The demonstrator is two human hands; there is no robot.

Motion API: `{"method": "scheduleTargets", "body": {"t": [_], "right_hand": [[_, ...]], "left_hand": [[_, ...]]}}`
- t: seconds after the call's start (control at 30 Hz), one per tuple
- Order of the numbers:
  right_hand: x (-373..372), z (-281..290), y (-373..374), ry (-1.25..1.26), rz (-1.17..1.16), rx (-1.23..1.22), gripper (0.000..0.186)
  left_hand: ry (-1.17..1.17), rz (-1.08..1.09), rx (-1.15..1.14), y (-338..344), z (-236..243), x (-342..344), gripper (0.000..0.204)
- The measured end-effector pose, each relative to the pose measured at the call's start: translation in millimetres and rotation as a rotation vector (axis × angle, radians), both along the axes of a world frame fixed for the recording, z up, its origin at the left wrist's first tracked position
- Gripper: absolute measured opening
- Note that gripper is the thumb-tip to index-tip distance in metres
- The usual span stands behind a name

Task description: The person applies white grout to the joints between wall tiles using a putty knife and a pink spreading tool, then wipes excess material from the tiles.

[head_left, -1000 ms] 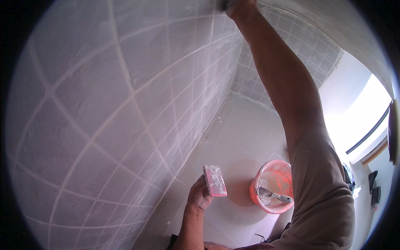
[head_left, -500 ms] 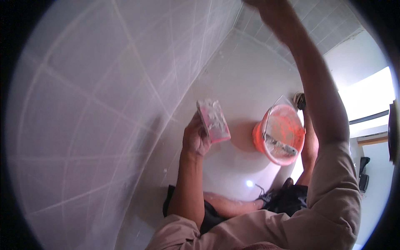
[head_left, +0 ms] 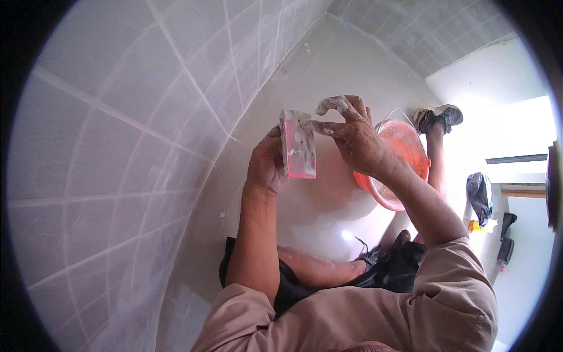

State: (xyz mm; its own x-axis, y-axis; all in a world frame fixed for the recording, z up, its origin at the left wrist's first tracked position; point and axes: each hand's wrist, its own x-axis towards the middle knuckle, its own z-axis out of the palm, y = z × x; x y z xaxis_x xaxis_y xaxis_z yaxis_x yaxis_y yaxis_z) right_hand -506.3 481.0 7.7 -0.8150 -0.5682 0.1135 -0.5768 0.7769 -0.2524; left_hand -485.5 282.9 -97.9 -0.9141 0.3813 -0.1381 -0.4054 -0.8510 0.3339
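Observation:
My left hand (head_left: 265,160) is closed around a pink flat float (head_left: 300,161), tilted upright, its face smeared with wet grey-white paste. Over its upper edge reaches my right hand (head_left: 358,138), fingers apart and coated in paste, with one outstretched digit touching the paste on the float. Nothing else shows in that hand. Partly behind my right hand and forearm stands an orange bucket (head_left: 404,138), its inside streaked with pale residue and its wire handle raised. The forearm covers part of the bucket's mouth.
A grey tiled wall (head_left: 158,117) with pale joints rises close on my left. Beyond the bucket is a shoe (head_left: 440,117) on an outstretched leg. A dark plastic bag (head_left: 480,196) lies at the right, and another tiled wall (head_left: 422,29) closes the far end.
My right hand has come down from the far tiled wall to the float. The left hand has moved the float slightly farther away and turned it more upright.

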Motion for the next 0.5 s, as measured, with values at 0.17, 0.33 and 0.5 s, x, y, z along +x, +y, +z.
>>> {"method": "scheduleTargets", "body": {"t": [0.17, 0.33, 0.5], "right_hand": [[11, -9, 7, -0.001, 0.039, -0.078, 0.047], [17, -55, -9, -0.392, -0.202, -0.424, 0.044], [29, -137, -16, -0.364, -0.432, -0.186, 0.050]], "left_hand": [[-0.111, 0.122, 0.013, 7, -2, -11, 0.040], [-0.023, 0.295, 0.024, -27, -19, -13, 0.039], [-0.069, 0.378, -0.024, -33, -11, -13, 0.028]]}}
